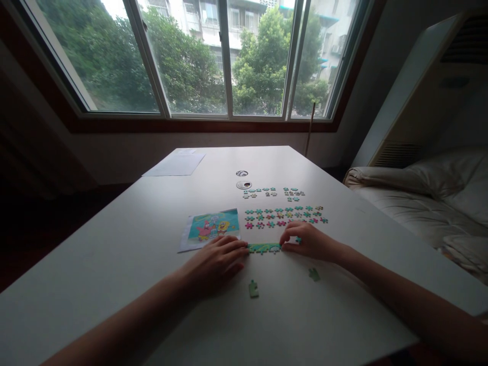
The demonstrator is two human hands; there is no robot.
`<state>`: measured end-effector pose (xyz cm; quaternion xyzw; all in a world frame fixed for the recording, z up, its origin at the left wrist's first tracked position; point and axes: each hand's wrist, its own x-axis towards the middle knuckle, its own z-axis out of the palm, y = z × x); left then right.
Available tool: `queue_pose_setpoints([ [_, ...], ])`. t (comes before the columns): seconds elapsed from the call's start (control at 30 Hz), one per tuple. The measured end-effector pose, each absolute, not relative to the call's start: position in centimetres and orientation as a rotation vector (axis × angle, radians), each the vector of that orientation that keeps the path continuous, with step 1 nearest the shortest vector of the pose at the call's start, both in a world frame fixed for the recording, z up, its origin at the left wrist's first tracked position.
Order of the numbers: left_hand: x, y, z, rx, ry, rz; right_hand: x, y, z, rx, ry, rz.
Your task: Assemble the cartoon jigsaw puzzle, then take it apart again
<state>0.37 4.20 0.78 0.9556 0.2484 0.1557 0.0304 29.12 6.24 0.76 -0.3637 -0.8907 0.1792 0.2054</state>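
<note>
A short joined strip of jigsaw puzzle pieces (264, 248), green and teal with knobs along its near edge, lies flat on the white table. My left hand (223, 256) rests palm down, its fingers stretched out and the tips touching the strip's left end. At the right end, my right hand (305, 238) has its thumb and forefinger brought together on the last piece. A loose teal piece (298, 239) shows beside the right fingers. Nearer to me lie two greenish pieces, one below the strip (253, 289) and another under my right forearm (314, 274).
Rows of loose puzzle pieces (279, 215) lie beyond my hands, with smaller groups (293, 193) farther back. A cartoon picture sheet (213, 226) is left of the strip. Two round items (244, 185) and white papers (173, 163) lie toward the far edge. A couch (404, 198) stands right.
</note>
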Motion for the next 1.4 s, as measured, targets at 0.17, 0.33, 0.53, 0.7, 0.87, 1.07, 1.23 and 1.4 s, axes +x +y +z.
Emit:
queue_pose_setpoints([
  [0.17, 0.4, 4.1, 0.8, 2.949, 0.797, 0.529, 28.9, 6.3, 0.1, -0.981, -2.447, 0.497],
  [0.33, 0.6, 4.0, 1.1, 2.915, 0.759, 0.552, 28.7, 6.1, 0.1, -0.985, -2.463, 0.46],
  [0.53, 0.7, 4.0, 1.2, 2.868, 0.745, 0.554, 29.2, 6.9, 1.0, -1.019, -2.414, 0.378],
  [0.7, 0.7, 3.9, 1.3, 2.831, 0.76, 0.568, 32.1, 11.4, 2.0, -1.28, -2.343, 0.2],
  [0.87, 0.6, 4.0, 1.0, 2.819, 0.777, 0.532, 34.6, 16.4, 1.8, -1.598, -2.338, 0.15],
  [1.07, 0.5, 4.1, 0.8, 2.814, 0.777, 0.533, 34.6, 19.5, 0.9, -1.671, -2.384, 0.209],
  [1.23, 0.5, 4.1, 1.0, 2.815, 0.761, 0.523, 34.3, 21.0, 1.2, -1.717, -2.431, 0.307],
  [1.4, 0.5, 4.0, 1.1, 2.81, 0.766, 0.52, 34.1, 22.5, 2.0, -1.75, -2.488, 0.469],
])
